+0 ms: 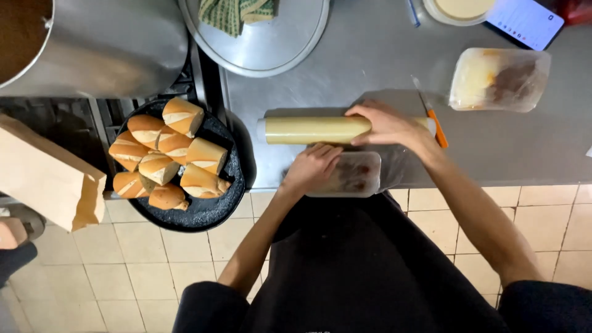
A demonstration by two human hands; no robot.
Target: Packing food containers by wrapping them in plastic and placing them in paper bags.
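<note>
The right hand (pixel 387 126) lies palm down, fingers spread loosely over the right part of a yellowish roll of cling film (pixel 317 130), which lies crosswise on the steel tabletop (pixel 370 55). The left hand (pixel 312 168) presses flat, fingers together, on the left end of a small film-covered tray (pixel 357 174) at the near edge of the tabletop, just nearer than the roll. Both forearms reach forward from the near side, the right one angled in from the right.

Far right on the tabletop sits a wrapped container of food (pixel 498 79), with an orange-handled knife (pixel 431 114) between it and the roll. A round metal lid (pixel 265 43) with a green cloth (pixel 237 12) on it lies at the far side. To the left, a black pan (pixel 203 213) holds halved bread rolls (pixel 163 154), beside a large metal pot (pixel 111 49) and a brown paper bag (pixel 46 176). The floor has beige tiles (pixel 154 259).
</note>
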